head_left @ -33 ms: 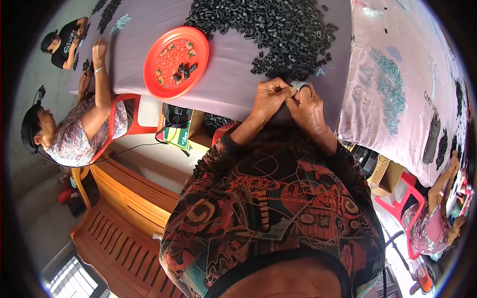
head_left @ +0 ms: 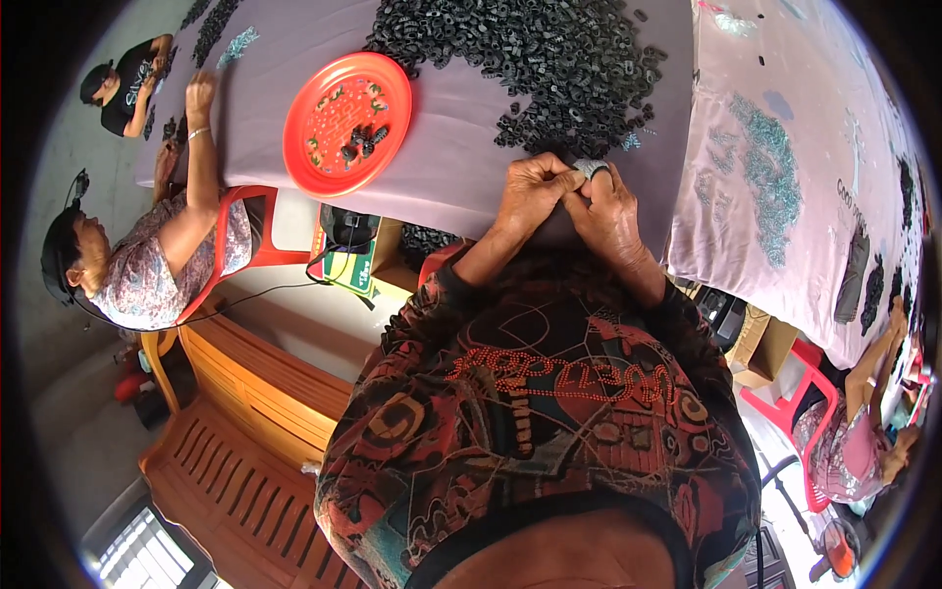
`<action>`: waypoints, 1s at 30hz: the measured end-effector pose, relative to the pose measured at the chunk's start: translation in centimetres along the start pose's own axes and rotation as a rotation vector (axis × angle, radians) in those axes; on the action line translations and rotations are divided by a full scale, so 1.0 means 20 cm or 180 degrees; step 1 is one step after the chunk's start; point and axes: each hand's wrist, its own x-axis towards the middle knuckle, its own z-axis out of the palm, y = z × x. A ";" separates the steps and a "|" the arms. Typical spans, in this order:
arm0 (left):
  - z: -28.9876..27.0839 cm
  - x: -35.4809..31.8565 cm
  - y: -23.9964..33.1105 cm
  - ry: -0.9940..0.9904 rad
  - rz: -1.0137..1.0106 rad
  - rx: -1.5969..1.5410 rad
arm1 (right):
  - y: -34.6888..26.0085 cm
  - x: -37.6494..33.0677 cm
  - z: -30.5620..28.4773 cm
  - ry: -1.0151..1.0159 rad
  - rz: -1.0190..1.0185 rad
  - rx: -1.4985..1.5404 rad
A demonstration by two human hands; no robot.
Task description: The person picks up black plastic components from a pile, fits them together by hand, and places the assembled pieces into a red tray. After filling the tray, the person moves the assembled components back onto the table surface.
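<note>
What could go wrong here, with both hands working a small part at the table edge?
1. The small pale part is pinched between the left hand and right hand right at the table edge; a slip would likely send it to the floor.
2. The pile of black rings spreads loose close by; a sleeve might sweep some off.

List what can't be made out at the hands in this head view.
- Small pale part between the left hand and right hand: mostly covered by the fingers, kind unclear.
- Black pieces in the pile: too small to tell shape.
- Dark items on the red plate: too small.
- Table edge under the hands: hidden by them.
</note>
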 end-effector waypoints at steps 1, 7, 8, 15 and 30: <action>0.00 0.00 0.00 0.0006 -0.0032 0.0018 | 0.00 0.00 0.00 0.0019 -0.0012 0.0020; -0.01 0.01 0.00 0.0016 -0.0008 0.0276 | 0.00 0.00 0.00 0.0085 -0.0058 0.0012; -0.01 0.01 -0.01 0.0006 0.0001 0.0248 | 0.00 0.00 0.00 0.0069 -0.0026 0.0000; -0.04 0.02 -0.01 -0.0240 -0.0243 0.0193 | 0.00 0.00 -0.02 -0.0027 0.0038 0.0040; -0.06 0.02 -0.03 -0.0196 -0.0142 0.0082 | 0.04 0.01 0.01 -0.0109 -0.0464 -0.0193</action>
